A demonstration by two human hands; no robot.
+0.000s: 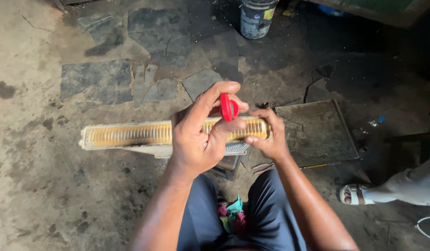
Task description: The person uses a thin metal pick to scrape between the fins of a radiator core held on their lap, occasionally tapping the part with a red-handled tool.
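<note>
Stained concrete floor (34,186) lies under me, a paint bucket (256,17) beyond. My left hand (201,135) pinches a small red tool (228,107) over the long finned radiator core (131,135), while my right hand (270,137) grips its end. I seem mid-way combing fins; next calls for steady, light strokes.

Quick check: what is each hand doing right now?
Left hand: closed on a small red plastic ring-handled tool, held over the long yellowish finned metal core.
Right hand: closed on that core's right end.
</note>
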